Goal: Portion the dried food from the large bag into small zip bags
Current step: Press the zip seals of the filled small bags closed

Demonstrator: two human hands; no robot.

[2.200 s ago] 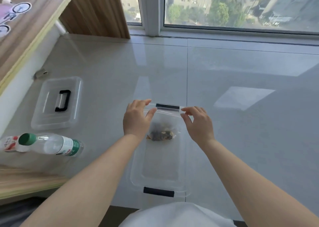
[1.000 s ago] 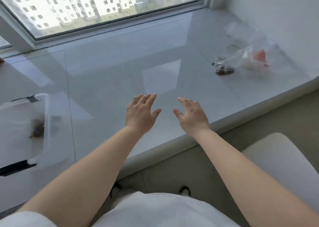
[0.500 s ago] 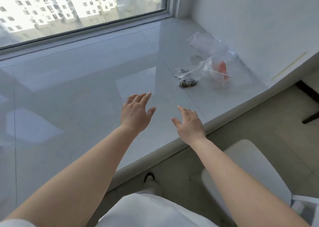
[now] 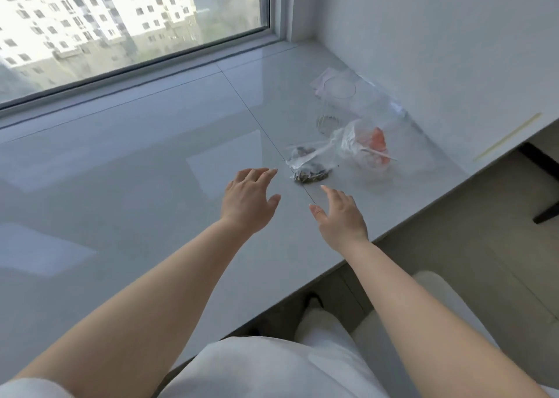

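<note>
left hand [image 4: 248, 201]: fingers spread, holding nothing, above sill [image 4: 121, 168] | right hand [image 4: 340, 214]: fingers extended, holding nothing, near large bag [image 4: 338, 152] of dried food [image 4: 311, 175]

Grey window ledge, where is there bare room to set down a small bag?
Free: the glossy grey ledge between window frame and left hand. Crowded: the right end by the wall, with the crumpled clear plastic bags.
</note>
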